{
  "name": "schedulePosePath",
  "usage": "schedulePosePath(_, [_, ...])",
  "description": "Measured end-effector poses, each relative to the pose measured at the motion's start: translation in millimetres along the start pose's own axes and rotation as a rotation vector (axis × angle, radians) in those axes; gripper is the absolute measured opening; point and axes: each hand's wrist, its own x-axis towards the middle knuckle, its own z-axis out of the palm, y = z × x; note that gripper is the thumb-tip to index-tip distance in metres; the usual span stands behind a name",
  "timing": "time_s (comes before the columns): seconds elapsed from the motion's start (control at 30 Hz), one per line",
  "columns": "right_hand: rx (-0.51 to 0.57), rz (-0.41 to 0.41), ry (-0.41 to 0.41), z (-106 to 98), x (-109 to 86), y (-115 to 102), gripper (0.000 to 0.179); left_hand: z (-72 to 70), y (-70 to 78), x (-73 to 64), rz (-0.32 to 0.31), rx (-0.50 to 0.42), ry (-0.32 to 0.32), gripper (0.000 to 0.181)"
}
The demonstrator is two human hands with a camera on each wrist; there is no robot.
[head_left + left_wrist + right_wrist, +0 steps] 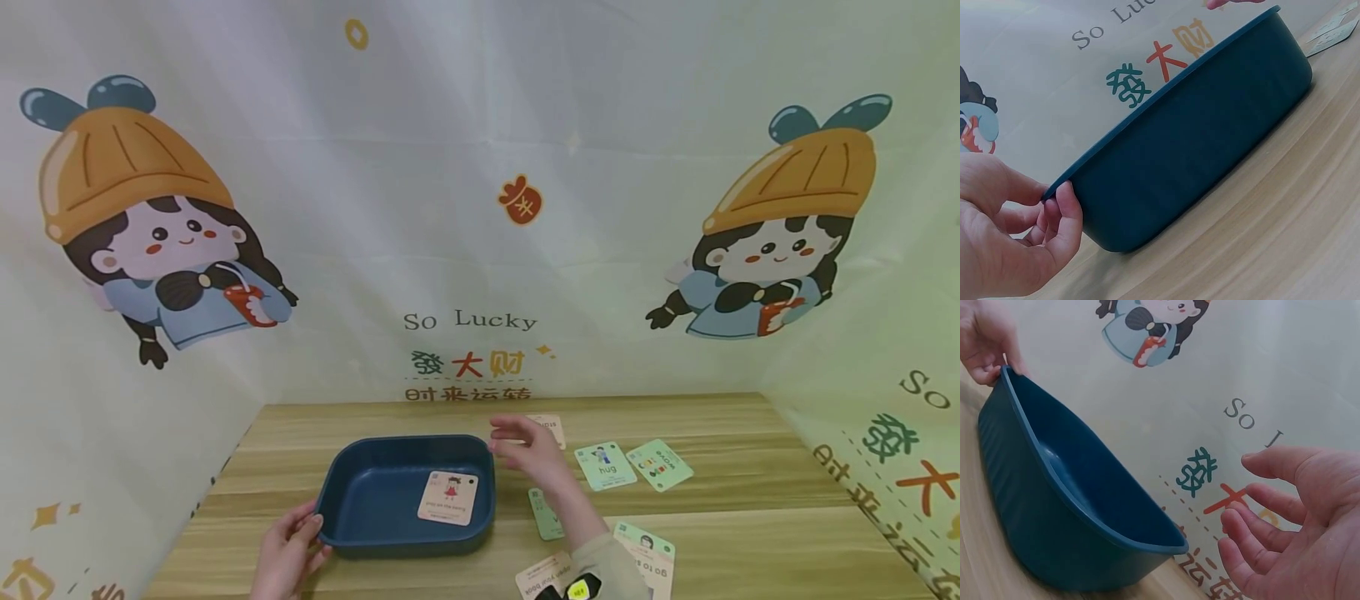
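Note:
A dark blue plastic tray (375, 548) with rounded corners stands on the table, and one pinkish card (447, 498) with a girl in red lies inside at its right. At the tray's left end my left hand (288, 546) pinches the rim between thumb and fingers, as the left wrist view also shows. My right hand (534, 454) hovers just beyond the tray's right rim. In the right wrist view its fingers (1266, 534) are loosely bent and spread, holding nothing.
Right of the tray lie several cards: a green "hug" card (606, 467), a green card with coloured shapes (660, 465), another green card (545, 517), an "open your book" card (542, 573) and a "go to" card (654, 554). Behind my right hand is a partly hidden card (553, 430). A printed curtain (600, 350) encloses the table.

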Motion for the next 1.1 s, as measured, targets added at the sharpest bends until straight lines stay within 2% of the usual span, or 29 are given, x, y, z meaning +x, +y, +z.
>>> schedulePosePath(0.17, [0.011, 0.003, 0.026, -6, 8.7, 24, 0.043, 0.1, -0.5, -0.1, -0.006, -0.004, 0.000, 0.047])
schedulePosePath(0.57, [0.019, 0.046, 0.076, -24, -4.1, 40, 0.042, 0.2, -1.8, 0.9, 0.004, -0.001, -0.006, 0.047])
schedulePosePath(0.77, [0.014, 0.043, 0.096, -31, -9.1, 46, 0.041, 0.4, -1.3, 0.4, 0.007, 0.007, 0.001, 0.047])
schedulePosePath(1.1, [-0.028, 0.086, 0.139, -43, -22.5, 57, 0.039, 0.0, -1.3, 0.0, 0.002, 0.012, 0.000, 0.047])
